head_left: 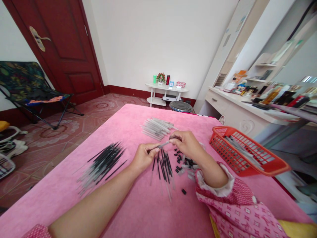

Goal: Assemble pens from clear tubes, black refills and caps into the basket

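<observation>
My left hand (146, 155) and my right hand (184, 142) meet over the middle of the pink table. Between them they pinch a slim grey pen barrel (163, 144), one hand at each end. Just below lies a small fan of black pen refills (164, 167) with clear ends. A larger heap of such refills (105, 165) spreads to the left of my left hand. Beyond my hands is a pile of whitish pen barrels (157, 128). Small black caps (178, 160) and clear pieces (190, 172) lie scattered under my right forearm, which partly hides them.
An orange plastic basket (244, 165) with grey pens (241, 150) inside stands at the table's right. One lone black cap (183, 191) lies nearer me. The pink cloth (138, 211) covers the table. Past it are a dresser (237, 114), a folding chair (37, 86) and a low white stand (158, 86).
</observation>
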A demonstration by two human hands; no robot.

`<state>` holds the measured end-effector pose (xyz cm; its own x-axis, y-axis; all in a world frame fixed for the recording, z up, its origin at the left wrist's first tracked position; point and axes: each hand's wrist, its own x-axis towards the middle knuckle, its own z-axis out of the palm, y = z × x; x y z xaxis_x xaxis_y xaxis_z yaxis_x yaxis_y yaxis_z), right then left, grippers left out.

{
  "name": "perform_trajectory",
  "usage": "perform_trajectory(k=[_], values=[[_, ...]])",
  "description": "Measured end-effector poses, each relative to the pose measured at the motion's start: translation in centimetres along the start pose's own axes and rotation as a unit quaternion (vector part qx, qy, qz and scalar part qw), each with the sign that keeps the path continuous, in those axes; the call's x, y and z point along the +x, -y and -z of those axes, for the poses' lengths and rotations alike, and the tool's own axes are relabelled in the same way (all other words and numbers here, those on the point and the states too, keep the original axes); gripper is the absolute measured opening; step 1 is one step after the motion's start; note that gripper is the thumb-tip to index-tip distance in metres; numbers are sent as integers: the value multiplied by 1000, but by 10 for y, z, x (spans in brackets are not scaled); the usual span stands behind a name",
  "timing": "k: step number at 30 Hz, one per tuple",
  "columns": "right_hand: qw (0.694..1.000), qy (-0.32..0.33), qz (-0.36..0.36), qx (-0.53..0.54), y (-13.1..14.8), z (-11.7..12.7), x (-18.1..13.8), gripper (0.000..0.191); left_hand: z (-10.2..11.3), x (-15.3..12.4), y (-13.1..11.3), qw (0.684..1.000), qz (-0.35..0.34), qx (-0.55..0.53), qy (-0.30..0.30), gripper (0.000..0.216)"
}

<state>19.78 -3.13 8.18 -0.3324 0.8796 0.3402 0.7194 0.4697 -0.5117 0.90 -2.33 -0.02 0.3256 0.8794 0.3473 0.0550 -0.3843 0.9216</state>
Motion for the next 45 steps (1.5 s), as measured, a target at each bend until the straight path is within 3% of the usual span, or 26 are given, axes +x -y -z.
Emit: perform_trajectory(k=[9,13,20,24,27,31,35,39,43,45], values=[[998,-1,-27,53,-4,-4,0,13,2,-4,-13,982,-108,149,-30,21],[991,13,-79,107,-3,-6,1,13,5,-5,-13,963,-141,225,-38,22],[946,70,-230,216,3,-5,-3,21,10,-9,-9,913,-193,359,-32,27],[915,108,-274,276,2,-5,-6,26,11,-8,-9,897,-197,395,-26,28],[939,98,-244,223,0,-6,-5,21,9,-6,-9,914,-173,366,-25,25],[985,91,-125,80,-1,-7,-4,12,1,-3,-10,949,-139,282,4,24],[987,136,-77,-23,6,-6,-7,11,-6,-2,-15,980,-115,157,36,21],[988,132,-70,-50,8,-4,-8,9,-1,4,-12,998,-29,-12,-61,32],[990,92,-95,-41,3,2,-4,12,9,13,1,973,70,-151,-159,45],[993,57,-99,-33,2,8,0,13,11,16,6,964,90,-187,-167,47]])
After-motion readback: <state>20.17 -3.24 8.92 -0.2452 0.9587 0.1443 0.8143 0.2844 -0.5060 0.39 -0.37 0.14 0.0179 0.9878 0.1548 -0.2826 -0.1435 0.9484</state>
